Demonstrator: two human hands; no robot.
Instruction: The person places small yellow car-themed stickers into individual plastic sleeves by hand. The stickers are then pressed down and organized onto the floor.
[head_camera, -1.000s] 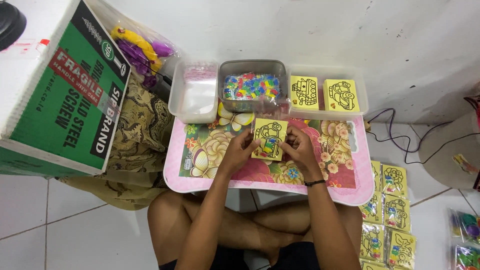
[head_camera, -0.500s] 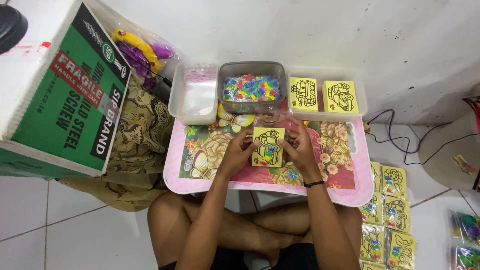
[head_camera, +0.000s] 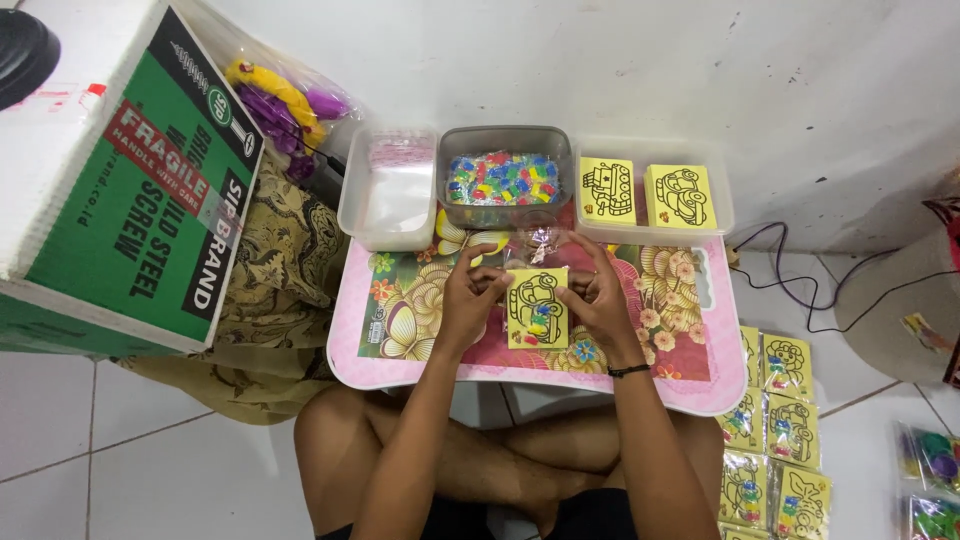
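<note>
L hand (head_camera: 468, 298) and R hand (head_camera: 598, 297) both curled narrow, fingers pinched on a yellow card (head_camera: 537, 308) w/ a black line drawing and small coloured bits at its lower middle. The card looks sleeved in clear plastic; the bag's crinkled open end (head_camera: 540, 240) sticks up at 12 o'clock of the card. L hand grips the card's 9 o'clock edge, R hand the 3 o'clock edge and top; a thin black band sits on the R wrist. The card is held just over the centre of a small pink table (head_camera: 700, 375), glossy top w/ flower print.

At 12 o'clock of the hands, a grey see-through tub (head_camera: 506, 143) of small multicolour plastic pieces. At 11 o'clock, a clear tub (head_camera: 390, 190) holding what looks like thin plastic sleeves. At 1 o'clock, a clear tray (head_camera: 725, 190) w/ two stacks of yellow cards, flat, square, matte.

At 9–10 o'clock, a big cardboard box (head_camera: 130, 190), green and white, over patterned brown cloth (head_camera: 280, 270). At 4–5 o'clock, on the white tile floor, packed yellow cards (head_camera: 785, 430) in shiny wrap, laid in rows.
</note>
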